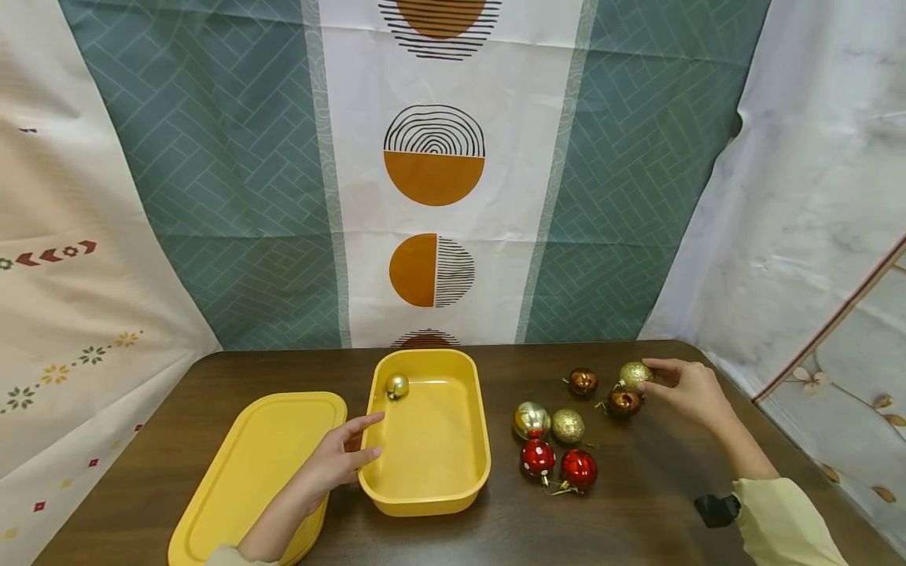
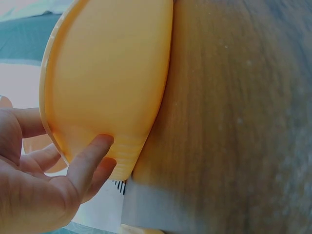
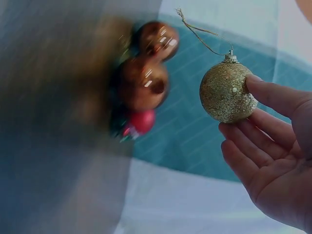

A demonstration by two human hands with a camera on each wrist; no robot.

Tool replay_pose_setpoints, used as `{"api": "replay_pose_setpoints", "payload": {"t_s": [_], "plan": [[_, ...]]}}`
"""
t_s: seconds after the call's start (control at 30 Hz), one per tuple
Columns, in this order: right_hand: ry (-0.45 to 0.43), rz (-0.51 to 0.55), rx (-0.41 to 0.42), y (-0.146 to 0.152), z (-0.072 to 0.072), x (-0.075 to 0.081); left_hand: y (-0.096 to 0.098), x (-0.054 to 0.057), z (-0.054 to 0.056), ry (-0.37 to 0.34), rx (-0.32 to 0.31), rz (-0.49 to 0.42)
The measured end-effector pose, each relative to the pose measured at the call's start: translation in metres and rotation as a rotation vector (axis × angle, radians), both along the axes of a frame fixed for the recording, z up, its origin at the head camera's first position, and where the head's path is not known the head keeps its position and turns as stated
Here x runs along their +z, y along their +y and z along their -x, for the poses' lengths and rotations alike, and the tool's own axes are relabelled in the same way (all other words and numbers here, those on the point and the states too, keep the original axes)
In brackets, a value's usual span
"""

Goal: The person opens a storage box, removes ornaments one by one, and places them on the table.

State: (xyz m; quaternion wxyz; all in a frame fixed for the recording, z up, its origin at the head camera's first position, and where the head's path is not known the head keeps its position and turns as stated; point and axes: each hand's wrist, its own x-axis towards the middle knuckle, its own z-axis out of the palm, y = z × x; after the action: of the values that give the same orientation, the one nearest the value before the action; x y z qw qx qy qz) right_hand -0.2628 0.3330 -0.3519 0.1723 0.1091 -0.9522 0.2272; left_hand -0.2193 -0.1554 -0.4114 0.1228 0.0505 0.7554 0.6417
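My left hand (image 1: pixel 340 456) holds the left rim of a yellow plastic box (image 1: pixel 425 503); in the left wrist view some fingers reach over the rim while others (image 2: pixel 92 161) lie against its outer wall. A shiny gold bauble (image 1: pixel 397 386) sits in the box's far left corner. At the right, my right hand (image 1: pixel 690 393) pinches a gold glitter bauble (image 3: pixel 226 92) between thumb and fingers, its string loop sticking out. Just below that bauble in the head view is a brown bauble (image 1: pixel 624 402), with another brown bauble (image 1: pixel 583 381) to its left.
Right of the box are a shiny gold bauble (image 1: pixel 531 420), a second glitter bauble (image 1: pixel 568 426), a dotted red bauble (image 1: pixel 538 457) and a plain red bauble (image 1: pixel 579 469). A yellow lid (image 1: pixel 262 464) lies on the dark wooden table (image 1: pixel 524 534) at left. Curtains hang behind.
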Motion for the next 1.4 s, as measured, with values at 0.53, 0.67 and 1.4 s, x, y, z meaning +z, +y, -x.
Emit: {"api": "replay_pose_setpoints", "payload": {"t_s": [0.53,0.67,1.4], "plan": [[-0.150,-0.016,-0.042,0.047,0.002,-0.031,-0.001,0.000,0.000,-0.003,0.001,0.011],[-0.182,-0.001,-0.035,0.048,0.003,-0.035,0.000,0.000,0.000,-0.007,0.001,0.012],[-0.231,-0.009,-0.031,0.050,0.012,-0.045,0.001,0.002,0.000,-0.013,0.003,0.007]]}}
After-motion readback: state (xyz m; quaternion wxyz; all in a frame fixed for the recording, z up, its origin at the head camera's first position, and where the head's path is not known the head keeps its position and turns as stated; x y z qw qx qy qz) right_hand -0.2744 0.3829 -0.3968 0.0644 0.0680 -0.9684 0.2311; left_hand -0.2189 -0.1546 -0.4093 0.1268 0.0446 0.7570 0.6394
